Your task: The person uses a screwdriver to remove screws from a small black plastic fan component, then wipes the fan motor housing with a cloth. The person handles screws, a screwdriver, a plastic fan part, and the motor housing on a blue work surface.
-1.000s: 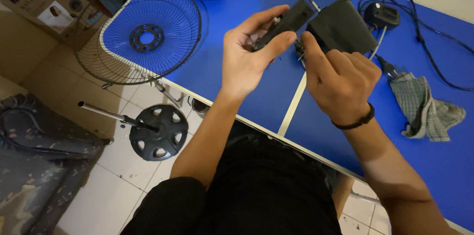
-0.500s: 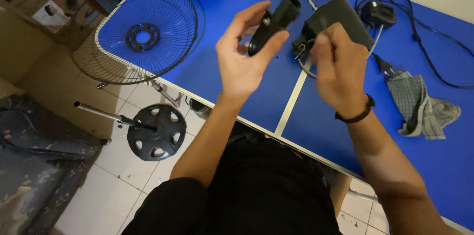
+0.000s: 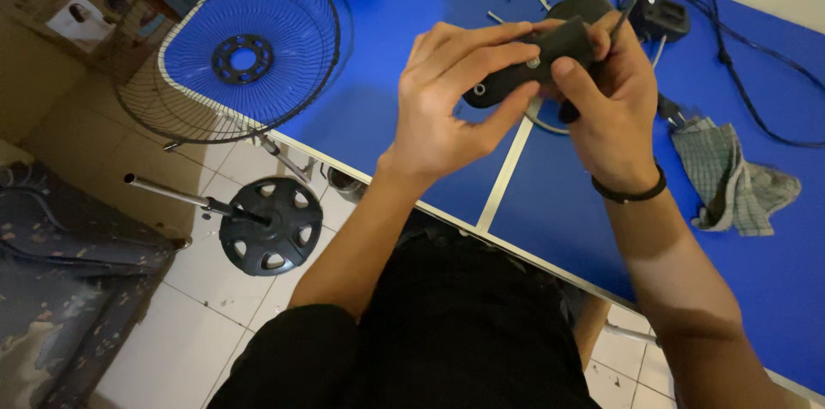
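1. The left hand [image 3: 447, 108] is curled around a long black plastic part [image 3: 524, 70], with the thumb under it and the fingers on top.
2. The right hand [image 3: 606, 108] holds the right end of the same black part, with the thumb pressed on its side.
3. Both hands hold the part up in the air, above the middle of the blue table [image 3: 387, 108].
4. A round wire fan guard [image 3: 232, 52] lies on the far left of the table and hangs over its edge.
5. A checked cloth [image 3: 730, 181] lies on the right, near a black cable [image 3: 748, 74].
6. A black fan stand [image 3: 266, 224] lies on the floor to the left.
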